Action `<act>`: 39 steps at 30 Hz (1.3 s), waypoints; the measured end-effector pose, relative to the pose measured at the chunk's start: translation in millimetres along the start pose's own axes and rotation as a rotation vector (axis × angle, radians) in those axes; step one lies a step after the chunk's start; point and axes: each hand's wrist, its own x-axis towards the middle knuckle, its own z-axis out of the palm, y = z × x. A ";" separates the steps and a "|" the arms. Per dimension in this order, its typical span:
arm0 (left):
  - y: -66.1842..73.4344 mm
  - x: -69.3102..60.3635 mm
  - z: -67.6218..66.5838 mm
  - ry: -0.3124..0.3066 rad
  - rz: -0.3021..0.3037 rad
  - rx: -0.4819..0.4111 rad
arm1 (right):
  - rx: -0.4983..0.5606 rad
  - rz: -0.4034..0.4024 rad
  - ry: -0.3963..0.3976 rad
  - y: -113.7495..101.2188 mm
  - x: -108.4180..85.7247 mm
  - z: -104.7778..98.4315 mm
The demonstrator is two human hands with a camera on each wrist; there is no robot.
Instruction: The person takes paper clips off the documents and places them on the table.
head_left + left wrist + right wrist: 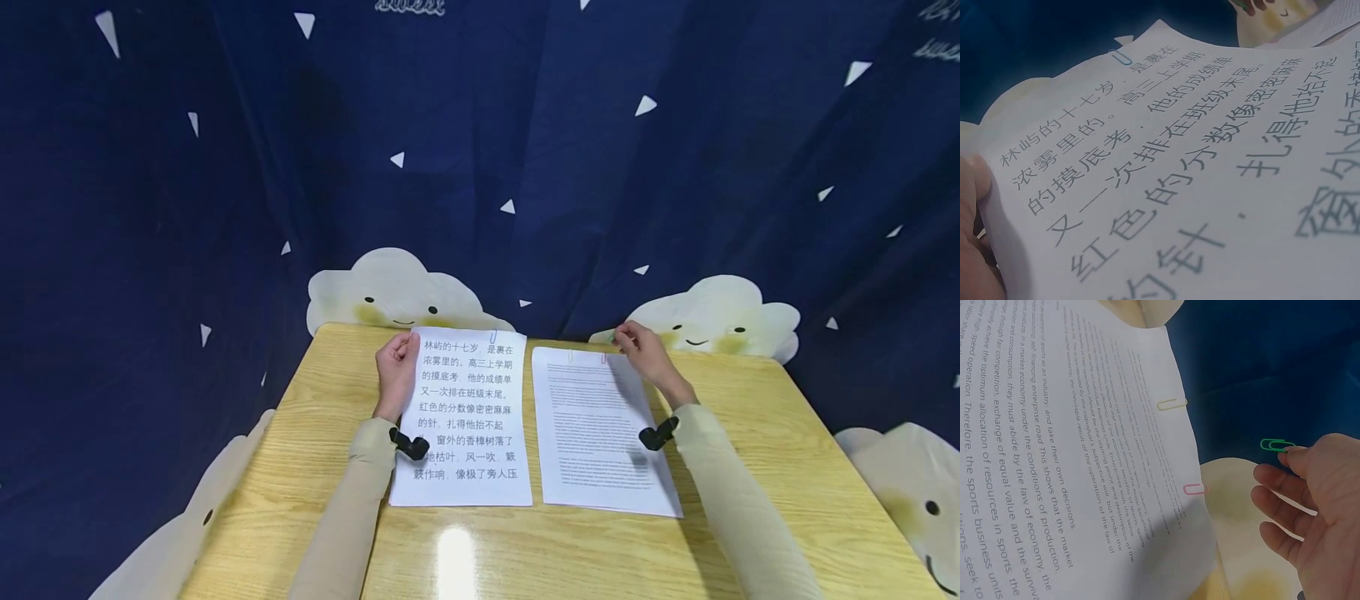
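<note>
My left hand pinches the upper left edge of a sheet with large Chinese print, thumb on top and fingers partly hidden beneath. A blue paper clip sits on that sheet's top edge. Between thumb and forefinger, my right hand holds a green paper clip, just off the top right corner of a sheet with small English print. On this sheet's top edge are a yellow paper clip and a pink paper clip. The right hand's other fingers are loosely bent.
Both papers lie side by side on a wooden table, a narrow gap between them. Behind the table's far edge hangs a dark blue curtain with white triangles and smiling clouds. Each wrist carries a small black camera.
</note>
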 end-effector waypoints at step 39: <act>4.3 -1.8 0.4 0.013 -0.038 0.017 | 0.020 0.103 0.027 20.3 -18.9 -11.5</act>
